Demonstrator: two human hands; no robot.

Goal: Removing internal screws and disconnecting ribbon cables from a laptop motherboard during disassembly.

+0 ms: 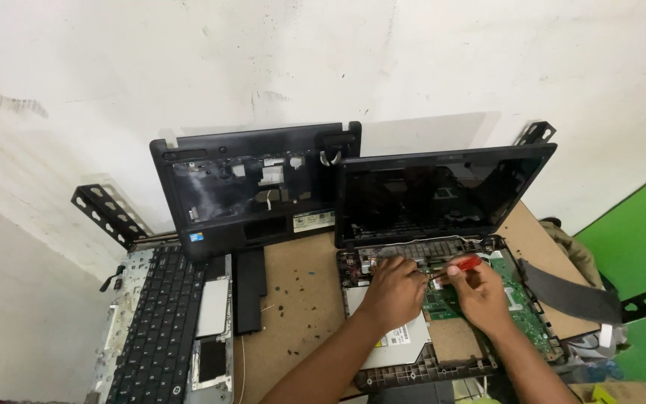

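Right hand: grip closed around a screwdriver, fingers wrapped on its red handle, above the green circuit board of the opened laptop.
Screwdriver: small, red-handled; its long axis runs roughly left to right across the view, slightly downward toward the left. The handle end points right and a little up, and the thin shaft points left toward the left hand. The tip is hidden between the two hands, so I cannot tell what it touches.
Left hand: curled, fingers bent down onto the laptop's exposed inside near the hinge edge, just beside the shaft. I cannot tell whether its grip pinches a small part or only rests there.
Opened laptop: lies on the brown bench with the top cover off, screen raised upright and dark, leaning toward the white wall. A silver optical drive sits in the base under the left forearm.
Black palm-rest cover: stands tilted against the wall, left of the screen, its inner side facing out.
Keyboard: lies flat at the left edge of the bench, its long axis running away from the viewer, well apart from both hands.
Black battery bar: lies between the keyboard and the laptop.
Dark strap: lies right of the laptop.
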